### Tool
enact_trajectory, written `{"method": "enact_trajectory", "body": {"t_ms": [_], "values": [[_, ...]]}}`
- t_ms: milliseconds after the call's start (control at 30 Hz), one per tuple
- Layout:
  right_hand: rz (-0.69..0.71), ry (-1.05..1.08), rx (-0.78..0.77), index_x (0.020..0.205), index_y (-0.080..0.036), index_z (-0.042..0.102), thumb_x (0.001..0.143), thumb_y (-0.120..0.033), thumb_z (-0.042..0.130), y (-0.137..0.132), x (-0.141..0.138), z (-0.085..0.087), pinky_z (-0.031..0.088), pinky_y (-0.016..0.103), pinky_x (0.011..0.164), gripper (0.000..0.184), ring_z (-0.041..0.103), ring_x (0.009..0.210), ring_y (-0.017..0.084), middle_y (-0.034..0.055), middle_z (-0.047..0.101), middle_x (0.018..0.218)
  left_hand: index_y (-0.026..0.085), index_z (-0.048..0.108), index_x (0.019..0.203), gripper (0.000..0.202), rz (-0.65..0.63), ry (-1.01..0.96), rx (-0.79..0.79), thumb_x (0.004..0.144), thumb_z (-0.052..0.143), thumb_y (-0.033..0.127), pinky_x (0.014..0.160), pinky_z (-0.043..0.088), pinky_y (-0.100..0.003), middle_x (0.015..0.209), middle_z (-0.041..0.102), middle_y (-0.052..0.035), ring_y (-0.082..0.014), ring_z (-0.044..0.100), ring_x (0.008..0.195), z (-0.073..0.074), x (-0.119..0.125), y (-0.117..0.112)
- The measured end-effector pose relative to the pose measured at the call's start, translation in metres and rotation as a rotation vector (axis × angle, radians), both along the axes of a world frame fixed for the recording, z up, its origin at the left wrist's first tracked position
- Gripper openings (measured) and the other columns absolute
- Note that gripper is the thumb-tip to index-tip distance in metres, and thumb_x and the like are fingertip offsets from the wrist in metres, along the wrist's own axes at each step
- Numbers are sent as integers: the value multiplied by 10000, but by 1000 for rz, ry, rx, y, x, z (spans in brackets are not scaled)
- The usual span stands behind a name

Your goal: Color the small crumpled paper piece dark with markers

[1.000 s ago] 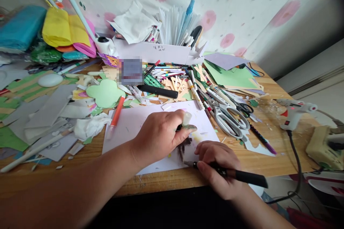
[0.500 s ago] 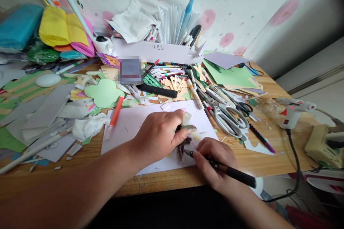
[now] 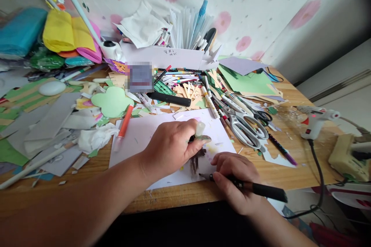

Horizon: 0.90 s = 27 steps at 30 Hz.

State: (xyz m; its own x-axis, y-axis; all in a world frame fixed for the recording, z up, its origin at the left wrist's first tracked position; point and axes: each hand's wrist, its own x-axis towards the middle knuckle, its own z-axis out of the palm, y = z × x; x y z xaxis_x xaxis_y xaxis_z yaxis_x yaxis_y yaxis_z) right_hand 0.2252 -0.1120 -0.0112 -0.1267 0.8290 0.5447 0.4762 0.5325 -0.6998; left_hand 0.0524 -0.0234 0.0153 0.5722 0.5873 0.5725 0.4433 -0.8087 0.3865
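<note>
My right hand (image 3: 236, 179) grips a black marker (image 3: 261, 189), its tip resting on a dark brown patch (image 3: 195, 162) coloured on a white sheet (image 3: 139, 137). My left hand (image 3: 171, 146) lies on the sheet with fingers curled, pinching a small pale cap-like piece (image 3: 199, 129) between thumb and forefinger just above the patch.
Scissors (image 3: 246, 125), markers and paper scraps crowd the wooden table (image 3: 290, 170) beyond the sheet. An orange pen (image 3: 125, 121) lies left of the sheet, a green cut-out (image 3: 113, 101) behind it. A glue gun (image 3: 315, 121) rests at right. A white box (image 3: 168, 56) holds sticks and pens.
My right hand slid the marker tip up the brown patch, then back down toward the sheet's near edge. My left hand has stayed in place.
</note>
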Motion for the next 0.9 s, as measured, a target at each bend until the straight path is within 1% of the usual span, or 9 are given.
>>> {"method": "enact_trajectory", "body": {"t_ms": [100,233,300,400,533,700,767,833,900], "values": [[-51,-2,-2,626,-210,472,762,-98,532,0,-1,0,455,266,505,186,576,543,145,-2,554,561,193,481,730,252,-3,0,-6,928,448,345,506,397,-229,569,590,13,-135,546,496,-1,0,0],[0,-32,-22,599,-214,443,759,-115,530,0,-2,0,456,259,503,207,592,560,153,-9,535,537,185,485,728,264,-5,0,-22,930,444,351,500,405,-239,568,594,1,-144,549,491,-3,0,0],[-10,-2,-11,606,-217,450,760,-125,527,0,-1,0,468,275,531,196,585,559,156,-16,519,528,179,498,743,260,-4,2,-17,928,448,355,500,407,-247,574,601,-6,-154,557,498,-4,-1,0],[-21,-14,-21,632,-215,457,764,-107,529,0,-1,0,451,259,512,185,586,560,150,-9,539,555,177,500,740,259,-4,9,-17,924,454,353,503,408,-251,577,601,-10,-156,555,501,-4,-1,0],[53,-14,-13,621,-215,418,757,-106,517,1,-2,2,439,254,511,201,575,543,144,-22,506,528,178,498,734,258,0,11,-11,921,463,352,499,404,-247,569,590,-6,-151,545,494,-3,-1,0],[43,-18,-22,620,-213,424,748,-95,524,1,-2,2,433,250,500,201,575,554,146,-18,511,539,174,500,732,268,-4,5,-9,923,460,359,498,405,-248,574,595,-10,-153,549,498,-2,0,0],[55,22,-6,617,-213,436,743,-95,523,0,-2,1,441,262,512,193,563,543,145,-22,500,529,171,508,742,271,0,5,1,926,452,361,491,401,-248,566,591,-7,-152,545,490,-2,-1,0],[26,95,19,637,-213,465,750,-88,523,0,-2,0,441,269,517,178,546,524,138,-25,502,534,172,507,740,274,1,8,5,929,446,360,488,399,-246,558,587,-3,-149,541,484,-2,-1,0],[-6,98,13,666,-211,489,761,-82,535,0,-3,-1,426,259,498,167,540,512,130,-17,529,561,177,501,738,274,0,7,8,930,443,364,493,402,-241,564,590,0,-145,545,490,-2,-1,0]]}}
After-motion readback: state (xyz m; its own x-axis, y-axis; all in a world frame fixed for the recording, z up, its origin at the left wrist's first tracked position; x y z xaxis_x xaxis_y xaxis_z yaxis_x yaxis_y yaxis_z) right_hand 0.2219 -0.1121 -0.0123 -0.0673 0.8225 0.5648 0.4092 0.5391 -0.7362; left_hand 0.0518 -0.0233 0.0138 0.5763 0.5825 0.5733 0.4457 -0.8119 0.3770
